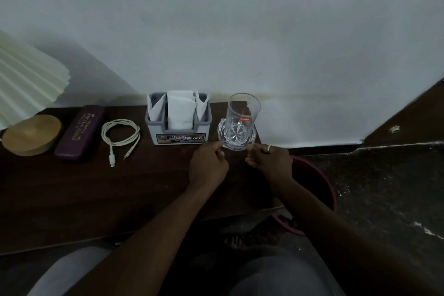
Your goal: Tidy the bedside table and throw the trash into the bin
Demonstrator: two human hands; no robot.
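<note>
Far to the left of the left hand (207,163), on the dark bedside table (96,194), stands a lamp (32,134) with a wooden base and a pleated shade. Next come a purple glasses case (80,131) and a coiled white cable (120,137). Just beyond the left hand sits a grey tissue holder (179,127) stuffed with napkins. The left hand, fingers curled, pinches the near left rim of a cut-glass coaster (236,136). An empty glass (242,115) stands upright on it. The right hand (270,160), wearing a ring, pinches the coaster's near right rim. Below the right forearm, beside the table's end, a red bin (322,185) stands on the floor.
</note>
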